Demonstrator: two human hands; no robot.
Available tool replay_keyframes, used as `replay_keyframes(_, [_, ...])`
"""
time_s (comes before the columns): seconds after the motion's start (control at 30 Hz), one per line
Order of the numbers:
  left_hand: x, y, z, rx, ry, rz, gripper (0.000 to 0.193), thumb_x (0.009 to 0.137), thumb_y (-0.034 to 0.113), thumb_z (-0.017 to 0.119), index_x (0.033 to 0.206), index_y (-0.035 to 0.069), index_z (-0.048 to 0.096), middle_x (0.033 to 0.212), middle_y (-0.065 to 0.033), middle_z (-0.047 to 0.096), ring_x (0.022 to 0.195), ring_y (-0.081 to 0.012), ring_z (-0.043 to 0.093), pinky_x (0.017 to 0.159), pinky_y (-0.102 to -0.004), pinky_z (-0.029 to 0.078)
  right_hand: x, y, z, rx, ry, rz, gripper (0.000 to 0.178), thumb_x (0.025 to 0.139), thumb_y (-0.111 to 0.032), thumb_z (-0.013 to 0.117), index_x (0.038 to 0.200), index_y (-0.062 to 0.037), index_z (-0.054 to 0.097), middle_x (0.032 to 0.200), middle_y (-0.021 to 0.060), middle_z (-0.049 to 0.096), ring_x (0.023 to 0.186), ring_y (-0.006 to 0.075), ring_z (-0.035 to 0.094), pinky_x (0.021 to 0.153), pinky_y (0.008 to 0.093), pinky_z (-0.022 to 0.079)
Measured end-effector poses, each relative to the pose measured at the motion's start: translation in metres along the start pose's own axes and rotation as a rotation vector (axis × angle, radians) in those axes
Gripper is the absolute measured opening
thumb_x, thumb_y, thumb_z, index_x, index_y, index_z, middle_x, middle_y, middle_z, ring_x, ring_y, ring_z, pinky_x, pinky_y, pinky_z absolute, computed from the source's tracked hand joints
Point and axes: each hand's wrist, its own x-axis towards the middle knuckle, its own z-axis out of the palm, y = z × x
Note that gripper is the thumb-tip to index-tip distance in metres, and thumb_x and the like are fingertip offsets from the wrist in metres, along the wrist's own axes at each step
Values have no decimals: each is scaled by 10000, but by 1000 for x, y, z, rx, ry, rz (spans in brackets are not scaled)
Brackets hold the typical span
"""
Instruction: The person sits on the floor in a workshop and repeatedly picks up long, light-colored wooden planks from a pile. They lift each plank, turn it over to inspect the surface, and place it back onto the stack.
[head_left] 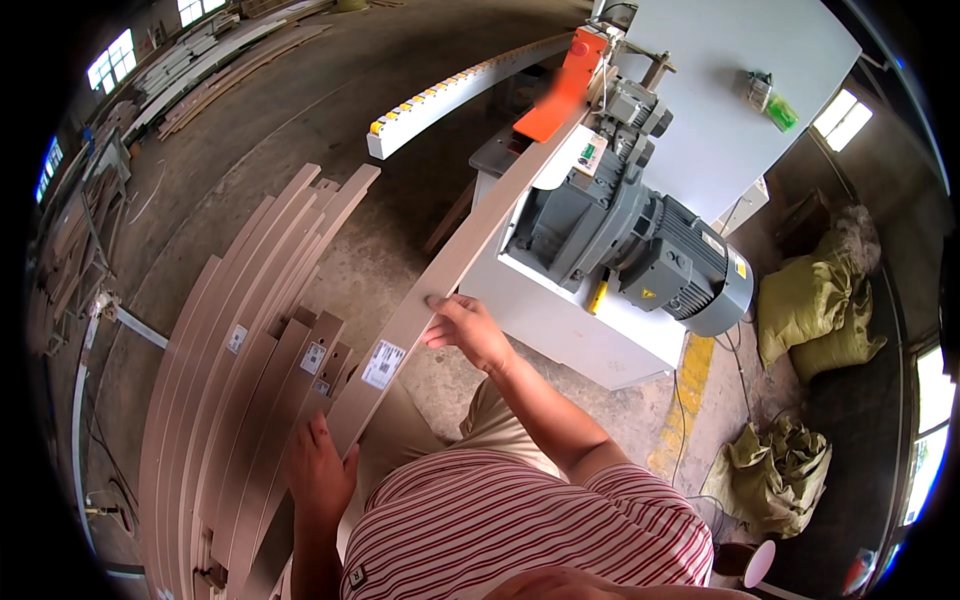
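A: Where's our piece?
B: Our long brown board (465, 248) lies just left of centre, slanting from 7 o'clock to 1 o'clock and reaching up beside the orange guard (560, 105).
A: And how do we have hold of it?
B: Our right hand (465, 330) is partly closed, thumb and fingers pinching the board's edge, forearm slanting in from 5 o'clock, elbow bent. Our left hand (320, 475) is at the 7 o'clock end, half open, thumb apart from the fingers, forearm rising from 6 o'clock; we can't tell whether it grips.
A: Around us?
B: From the board's middle, we see a grey motor (680, 265) at 3 o'clock, stacked boards (215, 340) at 8, a white rail (440, 110) at 12.
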Motion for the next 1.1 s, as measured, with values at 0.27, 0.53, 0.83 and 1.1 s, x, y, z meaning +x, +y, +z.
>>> replay_keyframes(0.27, [3, 1, 1, -15, -5, 0, 695, 777, 228, 770, 1315, -20, 407, 1116, -202, 541, 1017, -361, 572, 837, -439, 475, 0, -1, 2, 8, 4, 0, 321, 964, -291, 603, 1033, 22, 628, 850, 122, 693, 688, 191, 685, 647, 288, 574])
replay_keyframes(0.53, [3, -1, 3, -36, 1, 9, 694, 781, 227, 768, 1321, -23, 412, 1114, -198, 546, 1014, -360, 578, 833, -438, 483, 0, -1, 3, 8, 13, 3, 332, 963, -304, 614, 1028, 21, 627, 830, 114, 685, 670, 192, 683, 628, 291, 575])
replay_keyframes(0.83, [3, -1, 4, -27, -4, -1, 721, 772, 231, 782, 1341, 13, 395, 1119, -188, 552, 1022, -350, 580, 832, -435, 489, 4, 1, 3, 11, 22, -2, 362, 961, -306, 617, 1056, 43, 620, 845, 118, 687, 658, 178, 677, 614, 293, 575])
replay_keyframes(1.1, [1, -4, 4, -45, 18, 17, 740, 757, 226, 793, 1344, 22, 391, 1134, -189, 555, 1035, -348, 581, 825, -433, 500, 8, 3, 4, 3, 32, -4, 398, 960, -324, 613, 1092, 51, 611, 879, 129, 697, 670, 183, 680, 617, 296, 574])
